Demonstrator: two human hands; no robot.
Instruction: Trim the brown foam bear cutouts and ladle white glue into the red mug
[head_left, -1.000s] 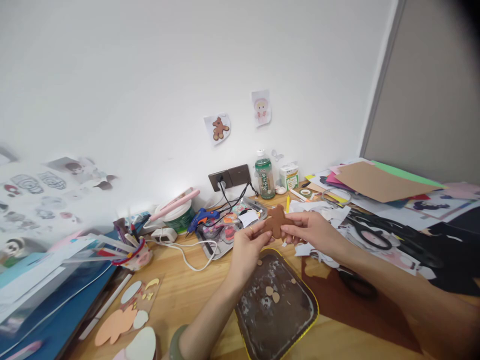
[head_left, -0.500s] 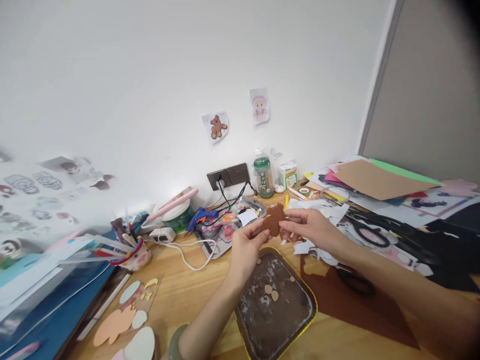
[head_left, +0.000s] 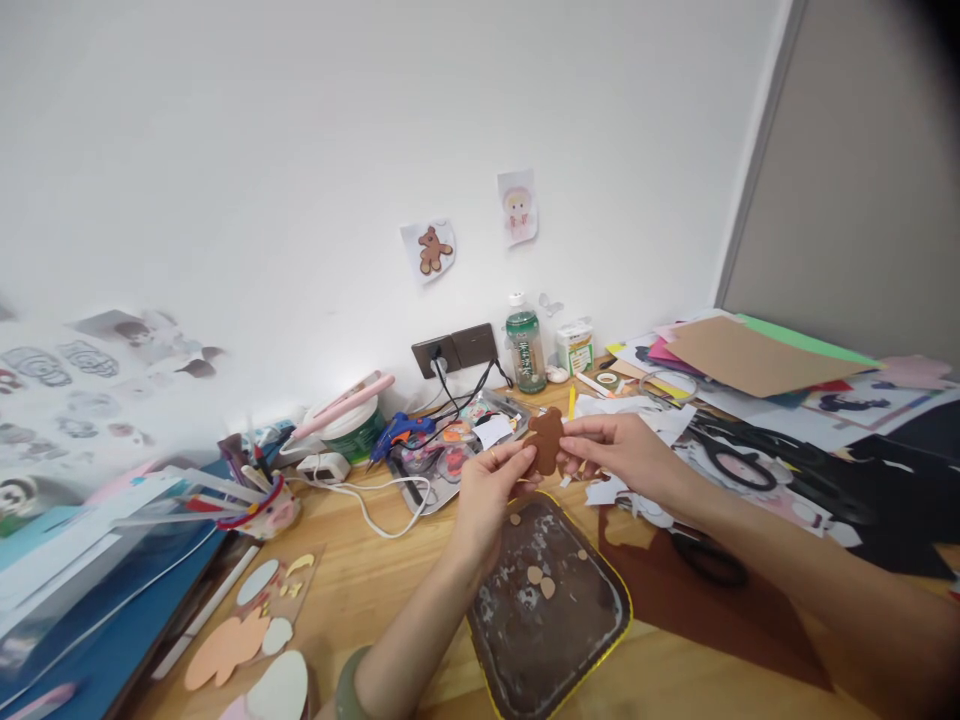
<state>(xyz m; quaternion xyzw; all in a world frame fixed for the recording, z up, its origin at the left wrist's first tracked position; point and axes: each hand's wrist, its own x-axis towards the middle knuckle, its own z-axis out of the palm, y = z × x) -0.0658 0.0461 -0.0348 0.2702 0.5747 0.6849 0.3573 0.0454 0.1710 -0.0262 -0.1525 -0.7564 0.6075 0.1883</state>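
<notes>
A brown bear-shaped cutout [head_left: 547, 441] is held up between both hands, above the far edge of a dark tray [head_left: 555, 640] with a yellow rim. My left hand [head_left: 487, 490] pinches its left side between thumb and fingers. At its right edge, my right hand [head_left: 611, 450] grips it with the fingertips. Several small tan paper pieces [head_left: 547, 588] lie in the tray. Brown paper [head_left: 720, 625] lies beneath my right forearm.
Black scissors [head_left: 739, 465] and white scraps lie to the right, near stacked coloured paper [head_left: 765, 355]. A blue glue gun [head_left: 401, 432], a green bottle [head_left: 526, 350] and a pen cup [head_left: 270, 508] stand or lie farther back. Peach cutouts [head_left: 225, 645] are at left.
The bear cutout has turned slightly and shows more of its flat face. My right fingers have drawn closer together at its edge. The view has shifted a little.
</notes>
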